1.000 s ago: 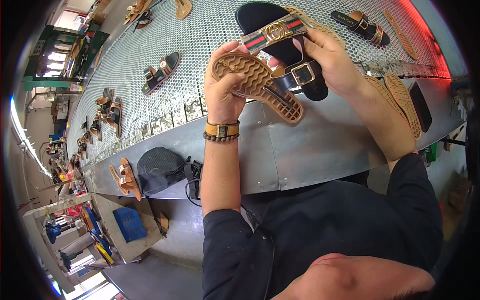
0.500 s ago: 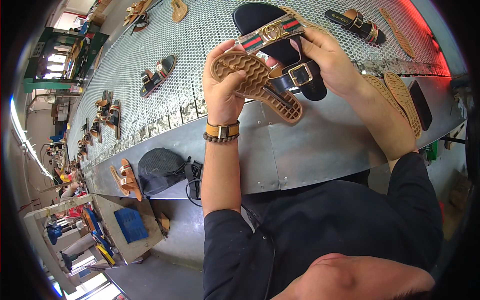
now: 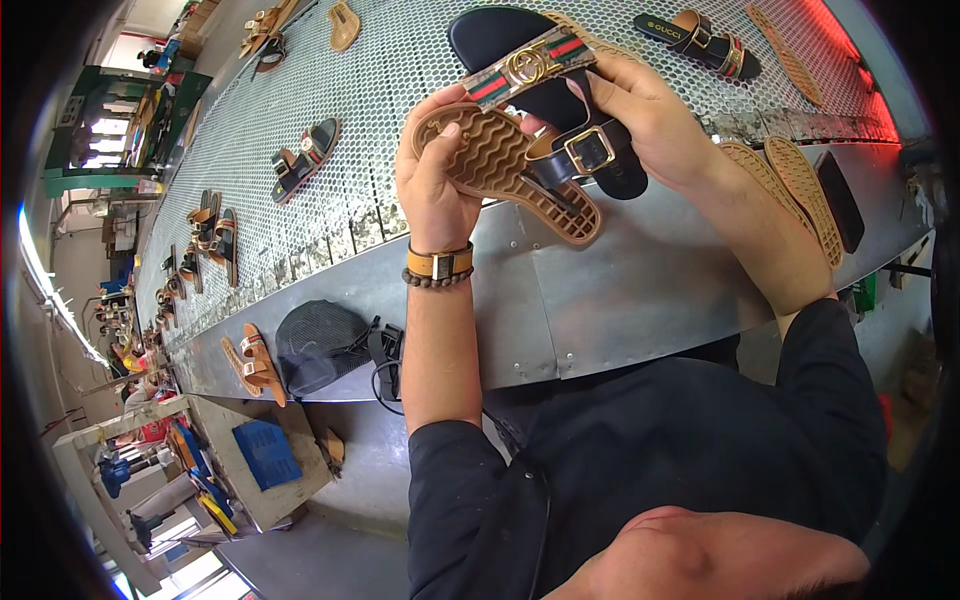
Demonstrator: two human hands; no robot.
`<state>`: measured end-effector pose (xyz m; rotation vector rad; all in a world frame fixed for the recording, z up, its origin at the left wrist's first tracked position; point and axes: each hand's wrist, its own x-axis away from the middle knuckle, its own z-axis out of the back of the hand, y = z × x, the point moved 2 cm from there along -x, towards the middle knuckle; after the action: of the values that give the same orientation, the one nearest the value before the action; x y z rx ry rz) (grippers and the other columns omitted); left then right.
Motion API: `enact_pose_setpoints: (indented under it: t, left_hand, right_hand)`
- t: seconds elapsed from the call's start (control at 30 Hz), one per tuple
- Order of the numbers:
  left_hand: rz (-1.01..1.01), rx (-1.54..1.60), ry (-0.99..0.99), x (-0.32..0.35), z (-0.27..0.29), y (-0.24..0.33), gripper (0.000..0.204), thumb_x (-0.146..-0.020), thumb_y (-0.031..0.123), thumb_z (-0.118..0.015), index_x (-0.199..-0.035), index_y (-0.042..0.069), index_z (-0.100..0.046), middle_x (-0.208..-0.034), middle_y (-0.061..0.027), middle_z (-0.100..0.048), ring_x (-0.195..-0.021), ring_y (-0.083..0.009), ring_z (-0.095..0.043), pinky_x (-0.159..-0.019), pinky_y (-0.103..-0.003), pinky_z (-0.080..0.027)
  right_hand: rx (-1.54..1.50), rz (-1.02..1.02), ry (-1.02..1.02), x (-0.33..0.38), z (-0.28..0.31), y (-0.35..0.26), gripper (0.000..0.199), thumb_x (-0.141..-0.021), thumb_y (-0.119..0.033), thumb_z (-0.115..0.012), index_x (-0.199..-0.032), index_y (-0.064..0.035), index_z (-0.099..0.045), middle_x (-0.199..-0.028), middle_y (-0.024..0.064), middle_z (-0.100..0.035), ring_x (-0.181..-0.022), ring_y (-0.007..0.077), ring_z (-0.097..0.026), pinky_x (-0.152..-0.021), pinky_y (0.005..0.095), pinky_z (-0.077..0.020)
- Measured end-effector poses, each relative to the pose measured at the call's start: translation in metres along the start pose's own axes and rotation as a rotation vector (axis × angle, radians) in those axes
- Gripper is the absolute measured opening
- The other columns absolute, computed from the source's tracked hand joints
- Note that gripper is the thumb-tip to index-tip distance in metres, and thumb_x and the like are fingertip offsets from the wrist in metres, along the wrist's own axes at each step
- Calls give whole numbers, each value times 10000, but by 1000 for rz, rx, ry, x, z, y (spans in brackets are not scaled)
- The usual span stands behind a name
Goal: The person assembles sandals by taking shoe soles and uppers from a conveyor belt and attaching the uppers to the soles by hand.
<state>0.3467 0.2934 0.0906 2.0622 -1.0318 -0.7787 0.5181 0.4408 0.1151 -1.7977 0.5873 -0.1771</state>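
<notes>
Over the near side of the mesh belt, my left hand (image 3: 435, 190) grips a brown rubber outsole (image 3: 490, 155) by its wider end. My left thumb lies on the wavy tread, while the fingers are behind it. Closed on the side of a black sandal (image 3: 497, 38), my right hand (image 3: 655, 120) holds it tilted. This sandal has a striped green and red strap (image 3: 530, 68) with a gold emblem, and a black strap with a gold buckle (image 3: 590, 150). The outsole overlaps the sandal's lower part; whether the two are joined I cannot tell.
The mesh belt (image 3: 390, 90) carries several sandals, including one black sandal (image 3: 305, 160) on the left, and loose soles. A metal ledge (image 3: 620, 300) runs along its front. On the ledge are a black mesh cap (image 3: 320, 345), tan sandals (image 3: 258, 365) and tan outsoles (image 3: 800, 190).
Both hands have shifted slightly left with the outsole and sandal. My left thumb has moved across the tread toward the outsole's wide end. Sandals on the belt sit slightly farther left.
</notes>
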Motion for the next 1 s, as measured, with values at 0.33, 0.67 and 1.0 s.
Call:
enact_pose_setpoints:
  t: [0.33, 0.67, 1.0]
  left_hand:
    - [-73, -180, 32, 0, -13, -14, 405, -1024, -3, -567, -1420, -55, -503, -1227, -170, -678, -1099, -248, -711, -975, -390, -606]
    - [20, 201, -109, -5, -25, -23, 484, -1026, 211, -538, -1429, -50, -473, -1273, -261, -666, -1139, -378, -706, -1003, -512, -589]
    - [-8, -27, -32, -4, -34, -27, 555, -908, 94, -531, -1435, -68, -466, -1268, -259, -659, -1143, -349, -703, -1001, -483, -594]
  right_hand:
    - [-1, -4, -58, 6, 8, -9, 319, -1150, -185, -410, -1297, 32, -593, -1065, 127, -751, -945, 145, -741, -839, 270, -617]
    - [26, 9, -28, 11, 21, -12, 325, -1150, -179, -407, -1311, 34, -593, -1080, 137, -755, -951, 151, -745, -838, 269, -618]
    - [40, 6, -29, 15, 30, -19, 319, -1144, -162, -413, -1294, 34, -614, -1056, 112, -758, -927, 130, -740, -825, 255, -618]
